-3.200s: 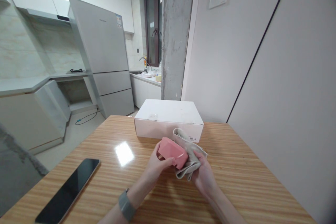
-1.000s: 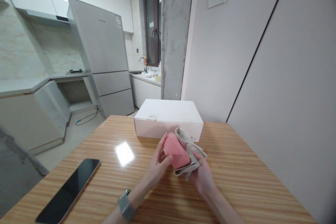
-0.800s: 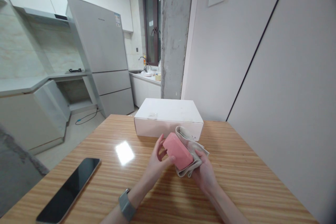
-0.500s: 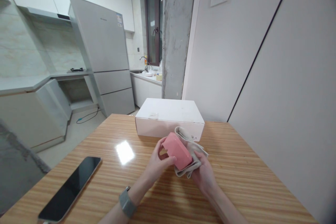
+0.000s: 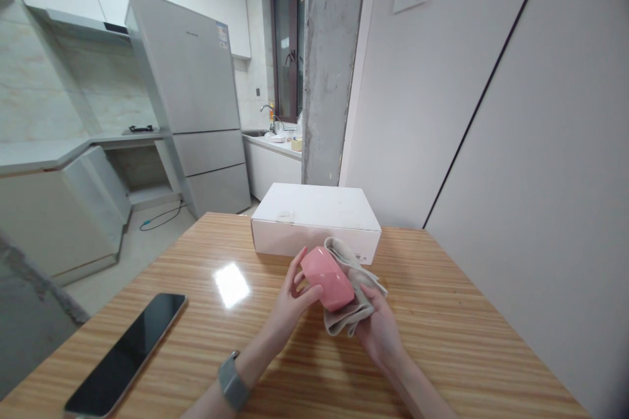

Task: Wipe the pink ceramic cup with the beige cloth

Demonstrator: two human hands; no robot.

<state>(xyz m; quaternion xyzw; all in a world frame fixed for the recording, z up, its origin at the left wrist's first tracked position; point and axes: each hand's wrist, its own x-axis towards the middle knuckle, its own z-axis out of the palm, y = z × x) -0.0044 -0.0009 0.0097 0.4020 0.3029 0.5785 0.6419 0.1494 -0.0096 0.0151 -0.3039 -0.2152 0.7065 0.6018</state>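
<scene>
A glossy pink object with faceted sides (image 5: 328,278), box-like in shape, is held above the table in front of me; I cannot tell its exact kind. My left hand (image 5: 295,294) grips its left end, thumb on the near side and fingers behind. On the right, my right hand (image 5: 377,324) is closed on a folded grey-beige cloth (image 5: 351,275), thumb on top. The cloth lies against the right side of the pink object and wraps partly under it. Some of the right fingers are hidden beneath the cloth.
A white cardboard box (image 5: 314,209) stands just beyond my hands on the wooden table (image 5: 432,353). At the left lies a black-screened phone (image 5: 130,353). Past the table are a fridge (image 5: 196,78), a sink counter and a concrete pillar (image 5: 327,65).
The pink object has turned in my left hand, so a smooth faceted face shows instead of the notched edge. My right hand still holds the cloth against it.
</scene>
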